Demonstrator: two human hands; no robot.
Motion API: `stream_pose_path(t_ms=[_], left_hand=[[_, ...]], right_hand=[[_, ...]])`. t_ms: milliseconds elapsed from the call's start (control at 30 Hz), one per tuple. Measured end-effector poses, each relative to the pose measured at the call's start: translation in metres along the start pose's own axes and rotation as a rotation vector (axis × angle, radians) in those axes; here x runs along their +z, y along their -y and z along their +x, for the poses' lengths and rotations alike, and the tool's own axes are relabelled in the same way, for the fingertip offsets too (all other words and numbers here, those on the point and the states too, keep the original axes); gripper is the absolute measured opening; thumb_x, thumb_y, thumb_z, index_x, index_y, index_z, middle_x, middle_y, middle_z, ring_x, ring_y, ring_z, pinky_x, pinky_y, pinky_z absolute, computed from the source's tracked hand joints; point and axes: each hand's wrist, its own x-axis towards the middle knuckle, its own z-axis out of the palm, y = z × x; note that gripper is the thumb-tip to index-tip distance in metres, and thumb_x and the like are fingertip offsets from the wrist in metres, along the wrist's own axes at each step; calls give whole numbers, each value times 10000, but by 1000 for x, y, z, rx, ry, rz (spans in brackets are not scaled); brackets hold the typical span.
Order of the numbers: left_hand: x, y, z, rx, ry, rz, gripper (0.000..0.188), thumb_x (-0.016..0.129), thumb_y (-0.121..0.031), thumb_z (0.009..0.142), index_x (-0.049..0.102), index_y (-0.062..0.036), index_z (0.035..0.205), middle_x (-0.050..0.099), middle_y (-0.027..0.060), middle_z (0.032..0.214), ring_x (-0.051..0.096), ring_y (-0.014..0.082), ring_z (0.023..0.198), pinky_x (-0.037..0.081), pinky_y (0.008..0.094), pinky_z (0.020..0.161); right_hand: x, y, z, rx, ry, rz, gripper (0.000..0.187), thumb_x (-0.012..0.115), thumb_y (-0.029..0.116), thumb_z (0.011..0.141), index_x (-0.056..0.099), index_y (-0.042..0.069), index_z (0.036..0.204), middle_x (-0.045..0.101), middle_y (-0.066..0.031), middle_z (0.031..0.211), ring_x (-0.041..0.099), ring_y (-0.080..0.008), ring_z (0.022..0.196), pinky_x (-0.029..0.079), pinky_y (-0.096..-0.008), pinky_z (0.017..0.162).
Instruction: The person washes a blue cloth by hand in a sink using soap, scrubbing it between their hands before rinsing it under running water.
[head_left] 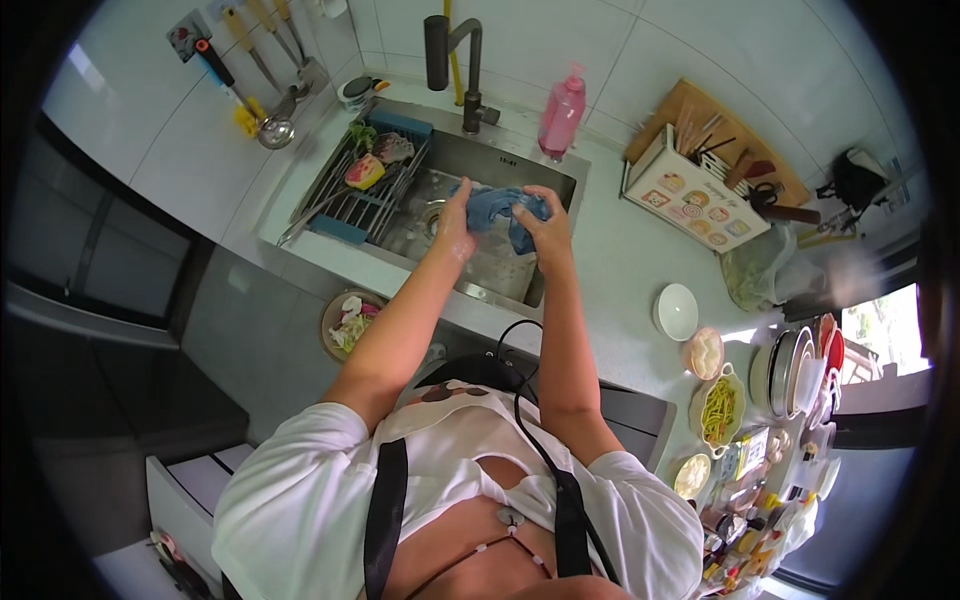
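Note:
A wet blue cloth is stretched between my two hands above the sink. My left hand grips the cloth's left end, with suds on the wrist. On the other side, my right hand has its fingers closed round the right end, and a fold of cloth hangs down beside the thumb. Beneath the hands the steel basin holds some shallow water, with the drain partly showing left of them. A dark faucet rises behind the basin.
Left in the sink, a drying rack carries sponges and greens. A pink pump bottle stands behind the sink. Rightward are a utensil holder, a white bowl and a dish of green beans. A scrap bin sits below.

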Motion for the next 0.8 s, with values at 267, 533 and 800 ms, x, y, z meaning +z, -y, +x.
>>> stream_pose_path(t_ms=[267, 533, 800], left_hand=[[-22, -28, 36, 62, 198, -19, 255, 471, -304, 860, 509, -99, 1007, 534, 68, 964, 547, 186, 858, 467, 351, 706], [30, -36, 7, 46, -202, 301, 514, 553, -457, 767, 510, 24, 944, 553, 116, 881, 549, 203, 716, 454, 341, 622], [-7, -55, 51, -107, 186, 169, 344, 583, -384, 761, 541, -45, 801, 549, 65, 734, 543, 180, 612, 443, 329, 547]], right_hand=[[57, 28, -22, -496, 126, -604, 366, 605, 8, 649, 535, 64, 1004, 518, -129, 974, 507, -287, 924, 399, -323, 812], [68, 4, 34, -257, -329, -562, 161, 619, 142, 699, 567, 26, 798, 545, -142, 863, 530, -298, 850, 416, -329, 754], [122, 14, 22, -537, -314, -512, 113, 586, 124, 714, 539, 23, 728, 552, -163, 777, 546, -293, 710, 424, -338, 658]])
